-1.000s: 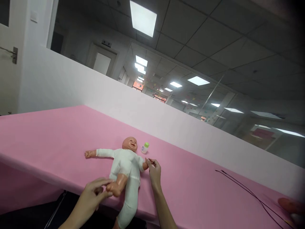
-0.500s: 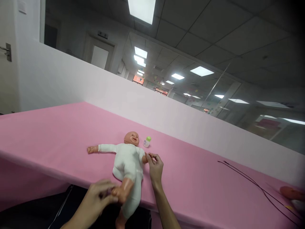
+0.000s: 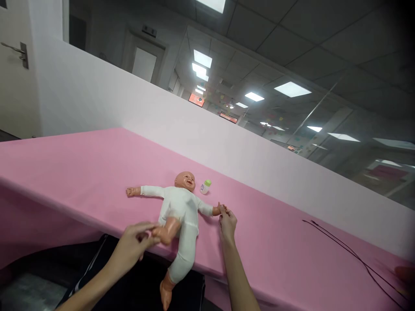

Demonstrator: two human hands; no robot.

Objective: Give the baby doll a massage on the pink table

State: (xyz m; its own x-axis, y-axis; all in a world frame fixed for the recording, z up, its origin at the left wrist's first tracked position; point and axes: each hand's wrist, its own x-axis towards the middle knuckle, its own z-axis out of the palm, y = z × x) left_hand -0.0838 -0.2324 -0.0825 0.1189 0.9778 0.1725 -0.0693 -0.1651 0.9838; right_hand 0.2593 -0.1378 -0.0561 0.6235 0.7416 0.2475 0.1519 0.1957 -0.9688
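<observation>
A baby doll (image 3: 183, 205) in a white suit lies on its back on the pink table cover (image 3: 266, 242), head toward the wall. My left hand (image 3: 134, 244) pinches the toes of its raised, bent leg. With its thumb and fingers, my right hand (image 3: 228, 220) grips the doll's hand at the end of the outstretched arm. The doll's other arm reaches out to the left, and its other leg hangs over the table's front edge. Beside the doll's head stands a small bottle (image 3: 205, 187) with a green cap.
Thin black cables (image 3: 350, 250) lie on the right of the table. A reddish object (image 3: 405, 274), partly cut off, is at the far right. A white low wall (image 3: 227, 151) with glass above runs behind the table.
The doll's arm in my right hand has stretched outward to the right. My left hand and the held foot have moved up toward the doll's body. The camera view has shifted slightly.
</observation>
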